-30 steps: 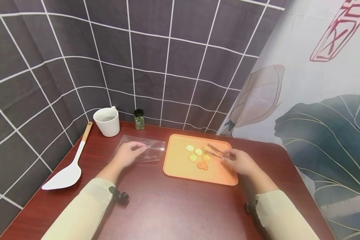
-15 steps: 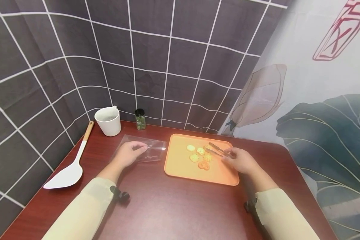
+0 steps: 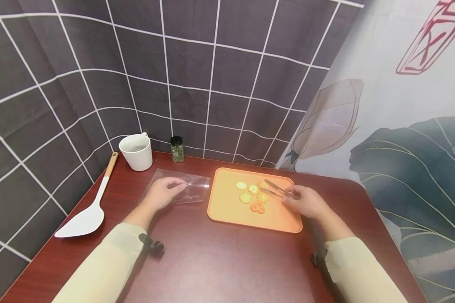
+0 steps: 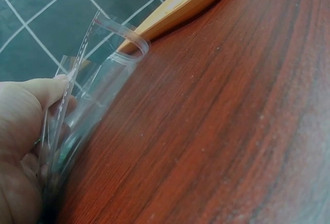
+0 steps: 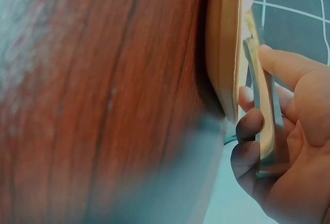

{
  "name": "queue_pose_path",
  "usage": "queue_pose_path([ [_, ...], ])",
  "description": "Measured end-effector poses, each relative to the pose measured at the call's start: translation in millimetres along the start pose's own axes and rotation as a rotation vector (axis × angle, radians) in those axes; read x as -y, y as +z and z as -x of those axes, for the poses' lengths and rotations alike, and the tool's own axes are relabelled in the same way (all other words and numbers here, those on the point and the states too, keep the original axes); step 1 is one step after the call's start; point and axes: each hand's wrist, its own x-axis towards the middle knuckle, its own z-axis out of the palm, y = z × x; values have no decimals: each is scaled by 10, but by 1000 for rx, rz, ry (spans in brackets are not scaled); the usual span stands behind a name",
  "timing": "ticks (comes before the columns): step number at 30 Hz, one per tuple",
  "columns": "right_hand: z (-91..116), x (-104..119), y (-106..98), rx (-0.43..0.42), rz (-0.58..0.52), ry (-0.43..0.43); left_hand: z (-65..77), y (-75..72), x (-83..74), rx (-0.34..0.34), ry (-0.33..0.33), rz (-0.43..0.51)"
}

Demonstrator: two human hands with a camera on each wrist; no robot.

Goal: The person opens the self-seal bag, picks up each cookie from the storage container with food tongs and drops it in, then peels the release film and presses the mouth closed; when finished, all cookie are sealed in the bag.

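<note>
My left hand [image 3: 162,194] pinches the edge of a clear plastic bag [image 3: 193,193] at the left of the tray. In the left wrist view the bag's mouth [image 4: 136,46] gapes, with the thumb along its edge. My right hand [image 3: 306,203] holds metal tongs [image 3: 274,186] over the right part of the orange tray [image 3: 227,212]. The tongs' arms are spread around or over the cookies at the back right; whether they touch one cannot be told. Several cookies [image 3: 245,198] lie on the tray, among them a brown pretzel-shaped one [image 3: 257,207] at the front.
A white mug [image 3: 136,153] and a small green-filled jar [image 3: 177,150] with a black lid stand at the back left by the tiled-pattern cloth. On the left lies a white spatula [image 3: 82,221] with a wooden handle. The tabletop [image 3: 212,261] is dark red wood.
Almost nothing differs. The scene has shifted slightly with the head camera; both hands keep their holds on the bag and the tongs, and the cookies lie as before.
</note>
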Motion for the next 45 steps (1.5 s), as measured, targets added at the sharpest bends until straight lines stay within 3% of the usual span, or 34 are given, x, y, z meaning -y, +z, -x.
queue_pose_path([
  [17, -41, 30, 49, -2, -5, 7, 2, 24, 16, 0, 9, 1],
  [29, -4, 139, 27, -57, -17, -37, 8, 5, 3, 1, 3, -4],
  [39, 1, 522, 143, -61, -48, -190, 4, 6, 10, -11, 10, 0],
  [45, 9, 929, 244, -8, -107, -199, 0, 3, 24, -27, 14, 9],
])
